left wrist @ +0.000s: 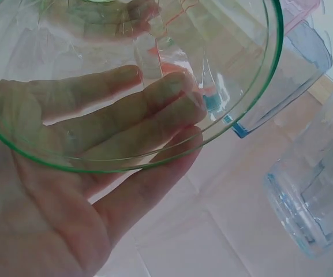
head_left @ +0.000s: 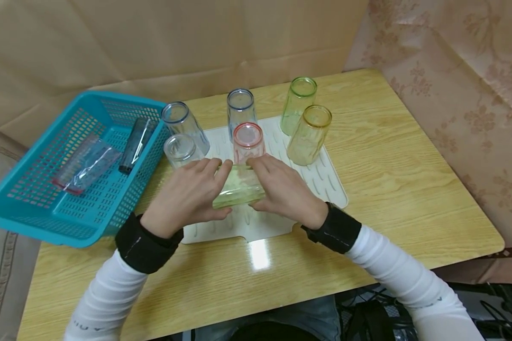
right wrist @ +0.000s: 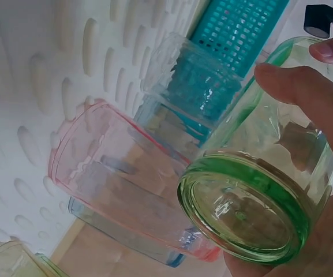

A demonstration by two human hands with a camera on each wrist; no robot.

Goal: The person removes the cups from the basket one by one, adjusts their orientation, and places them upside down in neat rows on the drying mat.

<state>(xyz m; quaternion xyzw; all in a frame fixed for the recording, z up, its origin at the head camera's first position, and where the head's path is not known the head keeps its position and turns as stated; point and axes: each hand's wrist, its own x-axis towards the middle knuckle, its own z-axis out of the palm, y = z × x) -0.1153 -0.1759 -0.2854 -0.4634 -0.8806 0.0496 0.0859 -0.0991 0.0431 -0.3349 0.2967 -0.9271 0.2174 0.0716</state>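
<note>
A light-green drinking glass point(head_left: 239, 187) lies sideways in the air above the white drying mat point(head_left: 222, 225). My left hand point(head_left: 187, 194) grips its rim end; the left wrist view shows the green rim point(left wrist: 274, 63) with fingers seen through the glass. At the base end my right hand point(head_left: 283, 189) holds it, and the thick green base point(right wrist: 241, 208) faces the right wrist camera. Just beyond my hands stands an upside-down pink glass point(head_left: 248, 137). A clear glass point(head_left: 181, 148), partly hidden by my left hand, stands upside down to the left.
Two bluish glasses point(head_left: 241, 108), a green glass point(head_left: 299, 102) and a yellow glass point(head_left: 309, 137) stand upside down toward the back. At the left, a blue plastic basket point(head_left: 106, 227) holds a clear plastic-wrapped item point(head_left: 87, 163) and a dark tube-like object point(head_left: 136, 144). A curtain hangs behind the wooden table point(head_left: 409, 189).
</note>
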